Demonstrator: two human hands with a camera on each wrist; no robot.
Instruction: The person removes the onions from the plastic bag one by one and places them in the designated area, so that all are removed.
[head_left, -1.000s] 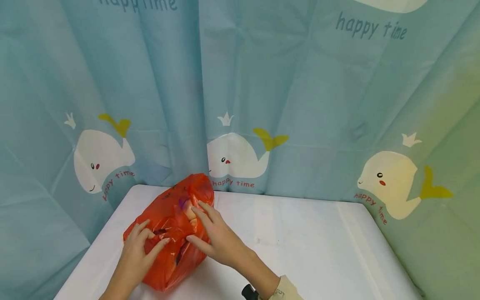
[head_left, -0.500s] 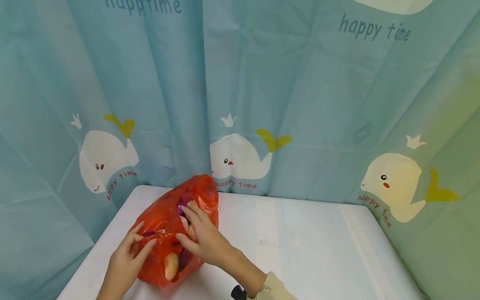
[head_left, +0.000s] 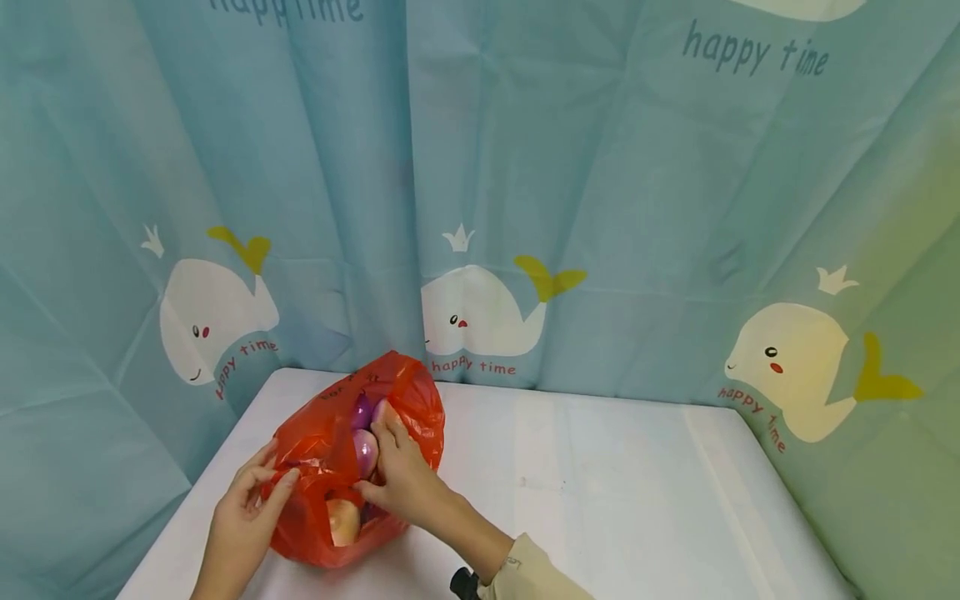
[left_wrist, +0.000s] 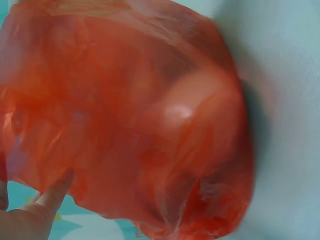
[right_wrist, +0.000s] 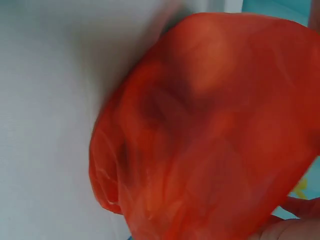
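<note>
A red plastic bag (head_left: 318, 417) lies on the left part of the table, its mouth parted. Round things show inside: a shiny pale purple one (head_left: 365, 454), a darker purple one (head_left: 362, 412), and a yellowish one (head_left: 344, 522) near the front. My left hand (head_left: 243, 517) pinches the plastic at the left side of the mouth between thumb and fingers. On the right side, my right hand (head_left: 408, 479) reaches into the mouth, fingertips bent against a pinkish round thing (head_left: 385, 410), thumb lower and apart. Whether it grips that or the plastic is hidden. Both wrist views show mostly the bag's outside.
The white table (head_left: 600, 492) stretches to the right of the bag. A blue curtain (head_left: 525, 167) printed with whales hangs behind and beside the table. A black wrist device (head_left: 465, 582) sits at the right sleeve (head_left: 532, 575).
The bag's mouth has been spread wider, baring the round things inside. My left hand has moved a little left. The right hand's fingertips have shifted left, then back right, and bent more.
</note>
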